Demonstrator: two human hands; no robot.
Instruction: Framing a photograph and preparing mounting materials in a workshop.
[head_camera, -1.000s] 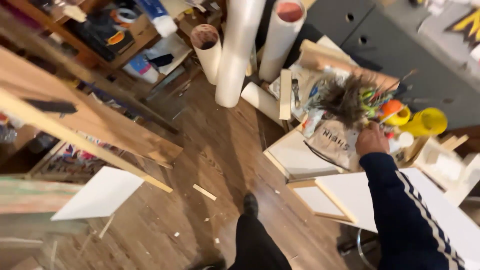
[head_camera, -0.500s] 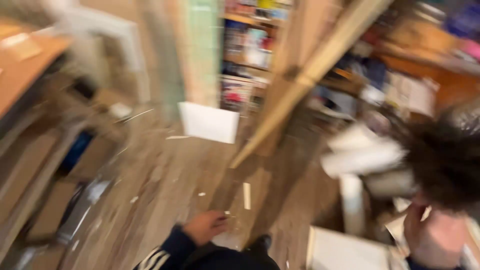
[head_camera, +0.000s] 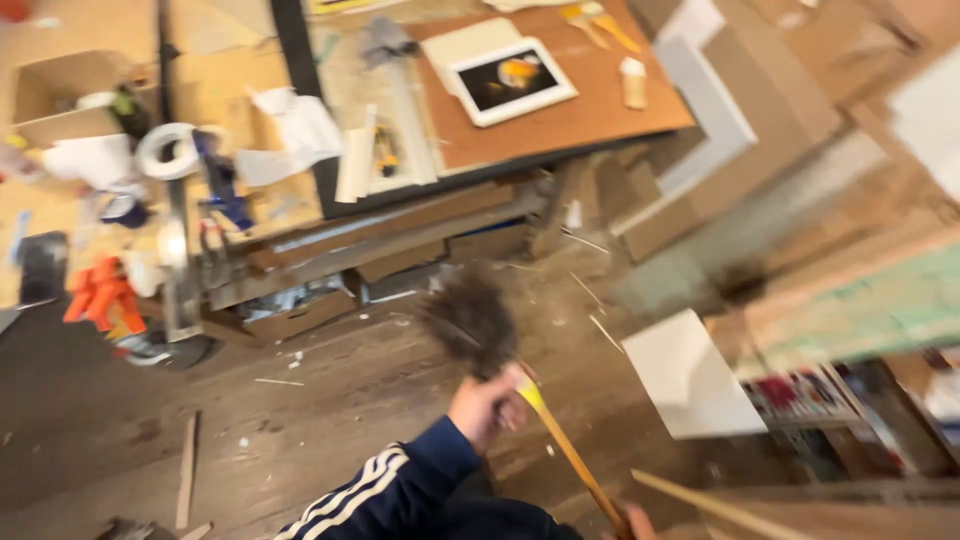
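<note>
Brush head (head_camera: 468, 318) is motion-blurred; right hand (head_camera: 632, 522) cut off by the bottom edge.

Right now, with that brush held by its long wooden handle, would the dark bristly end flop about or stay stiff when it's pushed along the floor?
The brush head looks bushy and frayed, so it probably bends and splays rather than staying stiff. The handle is a thin straight stick, likely rigid and light. The left hand grips just below the head and the right hand lower down, which suggests easy control, though motion blur hides detail.

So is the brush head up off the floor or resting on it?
Up: the left hand grips the brush by its yellow handle, bristles raised away from the person; blur hides finer detail.
</note>
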